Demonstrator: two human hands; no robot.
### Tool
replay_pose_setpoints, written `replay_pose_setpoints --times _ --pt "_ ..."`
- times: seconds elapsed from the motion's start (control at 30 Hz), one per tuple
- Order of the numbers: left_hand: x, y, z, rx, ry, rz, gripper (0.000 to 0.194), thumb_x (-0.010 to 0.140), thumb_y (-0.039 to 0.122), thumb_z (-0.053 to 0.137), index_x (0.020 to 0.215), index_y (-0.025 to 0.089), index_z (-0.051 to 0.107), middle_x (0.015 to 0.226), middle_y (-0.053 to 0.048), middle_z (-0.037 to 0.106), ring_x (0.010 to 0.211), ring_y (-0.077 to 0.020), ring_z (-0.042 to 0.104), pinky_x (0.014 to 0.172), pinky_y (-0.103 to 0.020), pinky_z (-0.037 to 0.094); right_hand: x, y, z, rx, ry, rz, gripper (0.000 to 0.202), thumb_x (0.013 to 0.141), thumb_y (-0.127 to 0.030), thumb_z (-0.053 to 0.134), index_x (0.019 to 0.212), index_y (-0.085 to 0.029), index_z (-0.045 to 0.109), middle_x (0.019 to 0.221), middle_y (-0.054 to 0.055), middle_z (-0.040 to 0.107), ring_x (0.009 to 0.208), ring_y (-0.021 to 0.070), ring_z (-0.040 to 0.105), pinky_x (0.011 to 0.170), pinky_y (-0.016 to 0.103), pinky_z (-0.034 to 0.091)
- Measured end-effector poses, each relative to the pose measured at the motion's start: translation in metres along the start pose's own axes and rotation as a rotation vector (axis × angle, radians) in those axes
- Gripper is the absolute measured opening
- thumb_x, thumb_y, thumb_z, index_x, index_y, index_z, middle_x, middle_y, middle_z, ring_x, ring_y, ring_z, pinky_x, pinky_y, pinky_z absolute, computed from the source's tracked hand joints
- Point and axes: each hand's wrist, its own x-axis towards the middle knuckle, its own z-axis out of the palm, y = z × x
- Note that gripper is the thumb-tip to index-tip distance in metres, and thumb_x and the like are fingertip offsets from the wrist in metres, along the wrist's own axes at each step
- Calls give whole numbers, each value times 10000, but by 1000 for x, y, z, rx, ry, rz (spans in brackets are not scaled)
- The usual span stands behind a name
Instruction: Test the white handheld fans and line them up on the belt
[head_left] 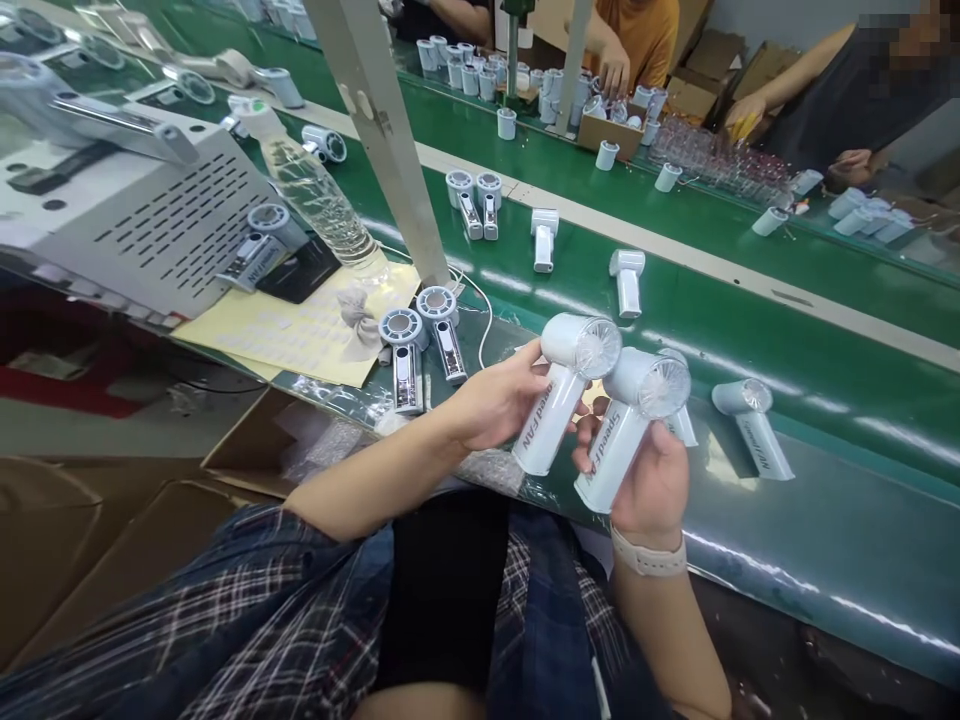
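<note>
Appearing in the head view, the left hand (pixel 496 400) has its fingers wrapped around a white fan (pixel 551 420), and the right hand (pixel 654 480) grasps a second fan (pixel 624 430) close beside it, both held over the near edge of the green worktop (pixel 847 520). To their right lies a third fan (pixel 759 435); to their left, two shiny-handled fans (pixel 406 372) rest near a clear bottle (pixel 322 200).

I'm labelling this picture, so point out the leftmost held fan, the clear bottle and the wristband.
Leftmost held fan (pixel 559 396): head view, on its handle.
Clear bottle (pixel 319 195): head view, on its body.
Wristband (pixel 649 556): head view, on its strap.
</note>
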Motion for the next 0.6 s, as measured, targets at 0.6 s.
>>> replay_pose_setpoints --times 0.6 --pt "-4 -7 -25 246 177 121 972 600 493 978 1425 187 564 1334 -165 647 1058 -249 702 897 -388 560 17 18 -6 -155 249 -83 347 908 -424 589 1197 -255 678 846 20 789 798 261 775 830 487 639"
